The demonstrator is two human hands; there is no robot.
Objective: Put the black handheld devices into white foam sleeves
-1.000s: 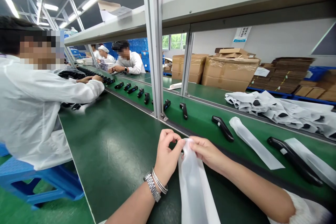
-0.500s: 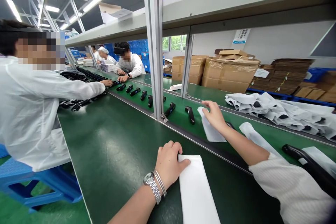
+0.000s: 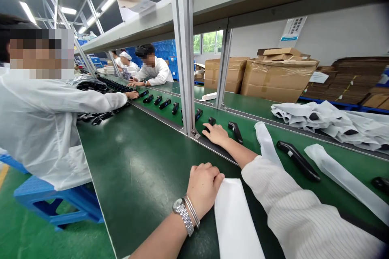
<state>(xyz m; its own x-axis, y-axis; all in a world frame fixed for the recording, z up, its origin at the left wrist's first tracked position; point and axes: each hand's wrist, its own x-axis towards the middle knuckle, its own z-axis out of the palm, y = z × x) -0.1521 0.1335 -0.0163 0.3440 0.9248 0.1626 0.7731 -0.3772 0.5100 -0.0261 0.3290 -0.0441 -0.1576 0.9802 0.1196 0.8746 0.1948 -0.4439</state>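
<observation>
My left hand (image 3: 203, 185) is curled into a loose fist on the green bench, its thumb pressed on the top end of a flat white bag (image 3: 235, 220). My right hand (image 3: 216, 134) reaches out onto the green conveyor belt (image 3: 334, 194) with fingers stretched flat, fingertips at a small black handheld device (image 3: 210, 121). Just right of that hand lies another black device (image 3: 236, 132). Beyond it are an empty white bag (image 3: 266, 142), a longer black device (image 3: 298, 160) and one more white bag (image 3: 343, 176).
A metal post (image 3: 186, 52) rises right behind my right hand. Bagged devices are heaped (image 3: 331, 123) at the belt's far right. A co-worker in white (image 3: 42, 125) on a blue stool (image 3: 57, 206) reaches to a row of black devices (image 3: 158, 100). Cardboard boxes (image 3: 276, 77) stand behind.
My right hand let go of a white bag on the belt and moved left to the black device by the post. My left hand stayed on the flat bag.
</observation>
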